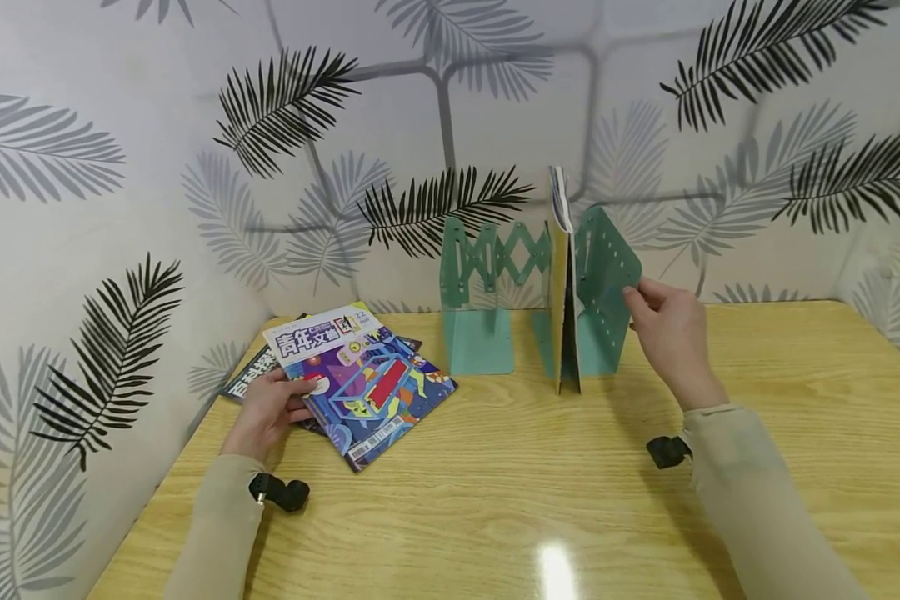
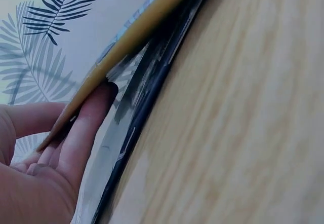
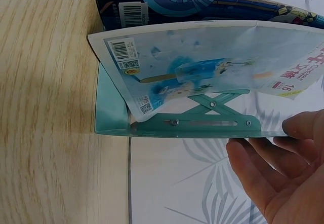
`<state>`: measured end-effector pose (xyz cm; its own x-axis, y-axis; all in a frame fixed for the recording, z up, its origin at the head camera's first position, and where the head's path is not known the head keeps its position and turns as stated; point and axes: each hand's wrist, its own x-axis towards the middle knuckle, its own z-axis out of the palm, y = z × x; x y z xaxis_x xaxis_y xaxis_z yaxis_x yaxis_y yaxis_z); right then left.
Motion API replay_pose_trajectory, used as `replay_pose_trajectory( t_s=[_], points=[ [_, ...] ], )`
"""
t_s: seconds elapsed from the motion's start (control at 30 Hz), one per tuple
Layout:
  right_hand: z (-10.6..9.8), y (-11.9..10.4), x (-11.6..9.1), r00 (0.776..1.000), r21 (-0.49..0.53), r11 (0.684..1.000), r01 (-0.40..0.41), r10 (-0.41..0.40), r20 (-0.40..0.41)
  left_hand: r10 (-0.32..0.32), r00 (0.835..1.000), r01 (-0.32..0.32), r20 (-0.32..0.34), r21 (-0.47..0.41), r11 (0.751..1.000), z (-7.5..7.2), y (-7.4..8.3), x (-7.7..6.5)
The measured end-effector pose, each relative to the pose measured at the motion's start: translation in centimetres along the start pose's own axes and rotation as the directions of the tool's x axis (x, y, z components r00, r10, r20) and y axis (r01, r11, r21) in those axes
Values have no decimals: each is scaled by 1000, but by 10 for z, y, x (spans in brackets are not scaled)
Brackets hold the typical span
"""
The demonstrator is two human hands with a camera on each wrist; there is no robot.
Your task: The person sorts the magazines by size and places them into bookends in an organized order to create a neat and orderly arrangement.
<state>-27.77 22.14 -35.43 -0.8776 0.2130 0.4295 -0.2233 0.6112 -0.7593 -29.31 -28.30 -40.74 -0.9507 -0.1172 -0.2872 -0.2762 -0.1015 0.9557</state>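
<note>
My left hand [image 1: 270, 408] pinches the left edge of a colourful purple-blue magazine [image 1: 397, 383], its thumb on the cover. In the left wrist view that magazine [image 2: 134, 34] tilts up, with a gap between it and a dark-edged magazine [image 2: 139, 117] beneath. At the right, my right hand [image 1: 671, 333] grips the upright end plate [image 1: 607, 275] of a green expandable metal book rack [image 1: 480, 346] between thumb and fingers. Upright magazines [image 1: 561, 292] stand in the rack near that plate; the right wrist view shows a pale blue back cover [image 3: 187, 62] and a dark blue one [image 3: 172, 8].
The wooden table [image 1: 450, 500] meets a leaf-patterned wall covering [image 1: 390, 125] at the back and left. Crossed green slats [image 1: 521, 254] link the rack's ends. Each wrist wears a small black camera, such as the right one [image 1: 667, 452].
</note>
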Motion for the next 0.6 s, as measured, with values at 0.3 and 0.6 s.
replay_pose_trajectory(
  t_s=[0.3, 0.6],
  points=[
    [0, 1, 0, 1000, 0, 1000, 15, -15, -5, 81, 995, -82, 59, 22, 996, 1, 0, -4],
    [1, 2, 0, 1000, 14, 1000, 15, -15, 1, 143, 978, -150, 149, 41, 988, 0, 3, -6]
  ],
)
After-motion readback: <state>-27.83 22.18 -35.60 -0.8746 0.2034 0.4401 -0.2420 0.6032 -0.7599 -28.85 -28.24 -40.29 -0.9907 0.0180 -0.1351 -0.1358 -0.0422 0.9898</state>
